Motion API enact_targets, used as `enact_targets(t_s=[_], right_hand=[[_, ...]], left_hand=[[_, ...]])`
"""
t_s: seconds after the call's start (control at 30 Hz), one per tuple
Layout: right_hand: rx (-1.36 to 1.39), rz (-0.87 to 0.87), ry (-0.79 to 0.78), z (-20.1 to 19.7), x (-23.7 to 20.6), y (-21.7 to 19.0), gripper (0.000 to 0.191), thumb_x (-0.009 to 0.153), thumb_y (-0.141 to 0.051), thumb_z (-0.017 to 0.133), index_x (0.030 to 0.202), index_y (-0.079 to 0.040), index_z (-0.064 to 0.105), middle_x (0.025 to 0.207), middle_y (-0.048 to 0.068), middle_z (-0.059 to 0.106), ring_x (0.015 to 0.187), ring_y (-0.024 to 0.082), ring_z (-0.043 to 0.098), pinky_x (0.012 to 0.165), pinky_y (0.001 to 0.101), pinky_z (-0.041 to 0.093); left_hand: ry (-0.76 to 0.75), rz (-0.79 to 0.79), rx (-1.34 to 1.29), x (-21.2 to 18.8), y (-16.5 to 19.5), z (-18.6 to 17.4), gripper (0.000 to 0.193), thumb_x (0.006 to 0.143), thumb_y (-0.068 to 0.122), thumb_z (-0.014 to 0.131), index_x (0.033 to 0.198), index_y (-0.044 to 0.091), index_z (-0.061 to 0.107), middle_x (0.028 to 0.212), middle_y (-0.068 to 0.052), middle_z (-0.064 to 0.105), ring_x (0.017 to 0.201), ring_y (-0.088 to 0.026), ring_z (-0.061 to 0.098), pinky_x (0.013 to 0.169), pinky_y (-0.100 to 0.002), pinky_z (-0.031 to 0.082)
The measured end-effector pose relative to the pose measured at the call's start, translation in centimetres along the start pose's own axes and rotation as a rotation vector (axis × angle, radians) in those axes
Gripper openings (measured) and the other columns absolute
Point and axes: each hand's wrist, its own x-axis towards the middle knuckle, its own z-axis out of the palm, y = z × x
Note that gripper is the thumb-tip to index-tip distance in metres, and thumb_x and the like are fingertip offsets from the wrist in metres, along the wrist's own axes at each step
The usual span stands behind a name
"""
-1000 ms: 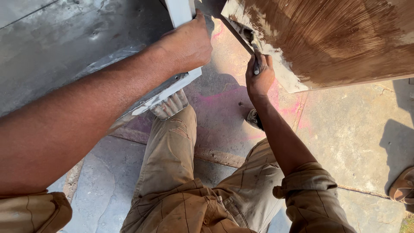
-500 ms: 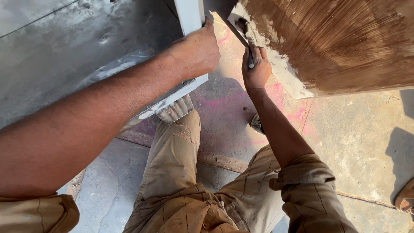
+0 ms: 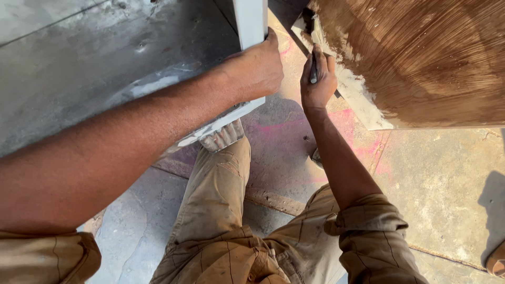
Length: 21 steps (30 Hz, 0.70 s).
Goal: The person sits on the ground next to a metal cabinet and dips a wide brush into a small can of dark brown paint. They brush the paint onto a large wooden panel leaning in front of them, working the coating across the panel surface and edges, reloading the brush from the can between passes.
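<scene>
My left hand (image 3: 258, 68) grips the pale upright edge (image 3: 250, 21) of a grey metal panel (image 3: 94, 68). My right hand (image 3: 317, 79) is closed around the dark handle of a putty knife (image 3: 313, 63). Its blade rests against the white-smeared edge of a brown streaked panel (image 3: 421, 58) at the upper right. I am crouching; my khaki trouser legs (image 3: 221, 210) fill the lower middle.
The ground is stained concrete with pink patches (image 3: 294, 137). A ribbed shoe toe (image 3: 223, 138) shows under the grey panel. Part of a sandal (image 3: 494, 263) sits at the bottom right corner.
My right hand has slid upward along the brown panel's edge with the knife. My left hand keeps its hold on the pale edge. The view shifted slightly.
</scene>
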Motion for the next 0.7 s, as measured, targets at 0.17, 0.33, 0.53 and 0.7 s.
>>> enact_targets(t_s=[0.17,0.33,0.53,0.7], right_hand=[[0.015,0.019,0.040,-0.1,0.2,0.0,0.024,0.107,-0.019,0.066,0.128,-0.010,0.071,0.106,0.011,0.069,0.086,0.030,0.075,0.075,0.0391,0.061],[-0.087,0.017,-0.136,0.1,0.4,-0.2,0.026,0.104,-0.019,0.067,0.128,-0.009,0.070,0.110,0.016,0.068,0.077,0.034,0.071,0.067,0.0418,0.058],[-0.057,-0.025,-0.115,0.5,0.5,-0.2,0.029,0.106,-0.020,0.065,0.133,-0.010,0.068,0.104,0.014,0.067,0.081,0.034,0.070,0.069,0.0429,0.057],[-0.123,-0.084,-0.106,1.1,0.4,-0.4,0.025,0.104,-0.020,0.067,0.127,-0.012,0.070,0.102,0.013,0.066,0.082,0.034,0.070,0.068,0.0428,0.057]], left_hand=[[-0.016,0.020,-0.020,0.0,0.1,0.0,0.014,0.086,0.025,0.073,0.089,0.015,0.082,0.086,-0.008,0.080,0.085,-0.024,0.076,0.105,-0.056,0.046],[0.006,0.012,-0.023,0.1,0.4,0.6,0.015,0.089,0.025,0.070,0.087,0.015,0.082,0.082,-0.005,0.081,0.084,-0.023,0.076,0.102,-0.057,0.048],[0.046,0.000,-0.042,0.3,0.5,1.2,0.016,0.088,0.025,0.070,0.088,0.015,0.082,0.082,-0.005,0.081,0.081,-0.023,0.076,0.102,-0.057,0.047],[0.025,-0.001,-0.013,0.5,0.3,0.9,0.017,0.086,0.027,0.070,0.089,0.016,0.082,0.084,-0.007,0.080,0.084,-0.025,0.075,0.098,-0.058,0.048]])
